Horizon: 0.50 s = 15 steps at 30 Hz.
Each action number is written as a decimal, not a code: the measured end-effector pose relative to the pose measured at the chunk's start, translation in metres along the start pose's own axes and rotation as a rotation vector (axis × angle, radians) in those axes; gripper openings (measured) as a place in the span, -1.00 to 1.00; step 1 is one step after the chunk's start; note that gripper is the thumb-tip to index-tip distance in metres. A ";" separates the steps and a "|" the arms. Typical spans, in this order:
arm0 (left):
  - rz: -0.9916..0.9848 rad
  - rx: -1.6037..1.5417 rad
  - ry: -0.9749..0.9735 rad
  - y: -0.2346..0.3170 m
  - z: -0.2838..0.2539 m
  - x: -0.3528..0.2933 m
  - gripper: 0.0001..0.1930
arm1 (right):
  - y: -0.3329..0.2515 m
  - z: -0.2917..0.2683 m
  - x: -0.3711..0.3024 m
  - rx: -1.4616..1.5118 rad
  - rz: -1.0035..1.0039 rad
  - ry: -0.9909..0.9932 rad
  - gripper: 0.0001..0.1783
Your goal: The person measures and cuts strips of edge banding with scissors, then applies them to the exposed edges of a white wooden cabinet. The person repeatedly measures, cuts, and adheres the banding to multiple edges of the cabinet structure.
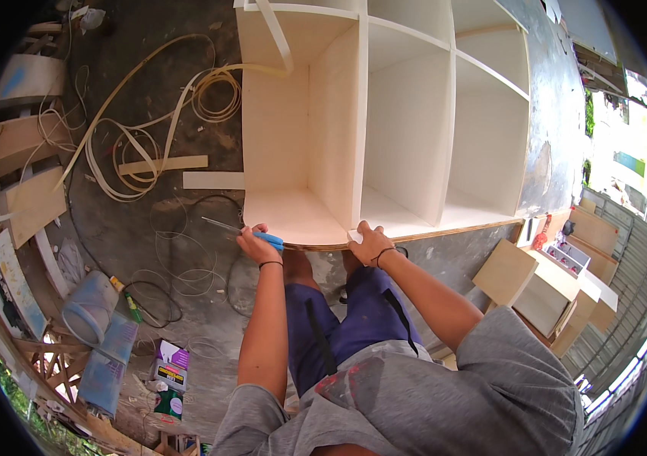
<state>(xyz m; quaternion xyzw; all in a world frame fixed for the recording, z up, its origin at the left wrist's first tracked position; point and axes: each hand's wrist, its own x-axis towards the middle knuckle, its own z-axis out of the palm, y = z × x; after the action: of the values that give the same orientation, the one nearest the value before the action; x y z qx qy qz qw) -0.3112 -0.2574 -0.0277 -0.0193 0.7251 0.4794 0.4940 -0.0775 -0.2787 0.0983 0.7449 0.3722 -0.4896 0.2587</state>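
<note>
My left hand [253,242] is closed around a blue-handled tool [270,241] whose thin metal blade points out to the left. It rests by the near edge of a large cabinet [304,209] with pale, open compartments. On that same edge, further right, my right hand [373,245] has its fingers curled round a small white piece [355,236], pressed against the board's edge where an upright divider meets it. The exact kind of the white piece cannot be made out. A brown, layered board edge [445,229] runs along the cabinet's near side.
Coils of pale edging strip [217,95] lie on the dark floor at left, beside loose white boards [213,180]. A black cable [160,304], a purple-and-white can [171,365] and a metal bucket [88,308] are lower left. Wooden boxes [544,285] stand at right.
</note>
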 end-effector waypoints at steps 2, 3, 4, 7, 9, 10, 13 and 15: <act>0.042 -0.005 0.008 -0.002 0.005 0.002 -0.73 | 0.000 -0.002 0.006 -0.014 -0.024 0.012 -0.37; 0.067 -0.002 0.020 -0.003 0.004 0.002 -0.72 | 0.000 0.000 0.008 -0.021 -0.041 0.010 -0.37; 0.038 -0.034 0.075 0.003 0.006 0.002 -0.72 | 0.001 0.002 0.010 -0.009 -0.038 0.038 -0.39; -0.025 -0.161 0.202 0.016 -0.011 0.012 -0.71 | -0.003 0.013 0.000 0.025 -0.027 0.101 -0.42; 0.026 -0.172 0.248 0.010 -0.049 0.030 -0.69 | -0.015 0.012 -0.012 0.040 -0.006 0.129 -0.42; 0.027 -0.140 0.274 0.010 -0.063 0.032 -0.69 | -0.013 0.016 -0.010 0.037 -0.008 0.168 -0.44; -0.065 -0.098 0.339 0.000 -0.110 0.027 -0.66 | -0.006 0.024 -0.011 0.050 -0.063 0.242 -0.46; -0.231 -0.122 0.452 -0.012 -0.123 0.014 -0.65 | -0.013 0.021 -0.010 0.093 -0.060 0.280 -0.47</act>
<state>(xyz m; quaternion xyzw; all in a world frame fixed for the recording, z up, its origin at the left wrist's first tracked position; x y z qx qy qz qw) -0.3984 -0.3457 -0.0392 -0.2383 0.7797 0.4464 0.3688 -0.1018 -0.2899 0.0987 0.8055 0.4037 -0.4054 0.1545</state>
